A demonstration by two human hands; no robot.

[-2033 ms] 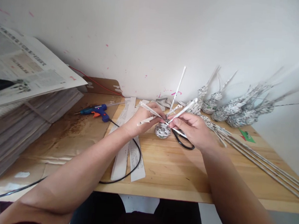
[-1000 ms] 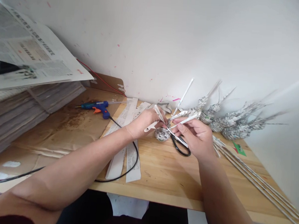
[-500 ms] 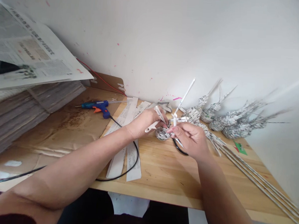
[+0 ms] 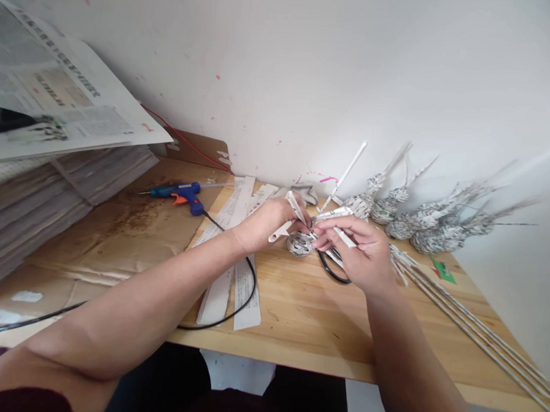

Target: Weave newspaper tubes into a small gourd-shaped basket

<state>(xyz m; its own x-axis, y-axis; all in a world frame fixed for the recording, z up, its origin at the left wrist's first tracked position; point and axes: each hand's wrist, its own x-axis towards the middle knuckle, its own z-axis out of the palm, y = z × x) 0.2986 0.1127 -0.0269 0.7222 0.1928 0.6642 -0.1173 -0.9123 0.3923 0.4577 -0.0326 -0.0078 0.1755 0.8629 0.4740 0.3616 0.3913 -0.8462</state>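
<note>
Between my two hands sits a small round piece woven from rolled newspaper (image 4: 300, 244), with several paper tubes sticking out of its top. My left hand (image 4: 276, 221) is closed around its far left side, and tube ends poke out past the fingers. From the right, my right hand (image 4: 362, 247) pinches one white paper tube (image 4: 344, 237) against the top of the weave. Another tube (image 4: 348, 173) points up and to the right, towards the wall. My fingers hide most of the top of the piece.
A blue hot glue gun (image 4: 178, 195) lies on cardboard (image 4: 92, 252) at left, its black cord (image 4: 252, 291) crossing newspaper strips (image 4: 247, 297). Bundled newspapers (image 4: 63, 195) are stacked far left. Several woven paper pieces (image 4: 439, 230) stand by the wall; long paper tubes (image 4: 480, 333) lie at right.
My right hand has swung one paper tube from upright down to the right, across the weave. My left hand stays nearly where it was on the piece.
</note>
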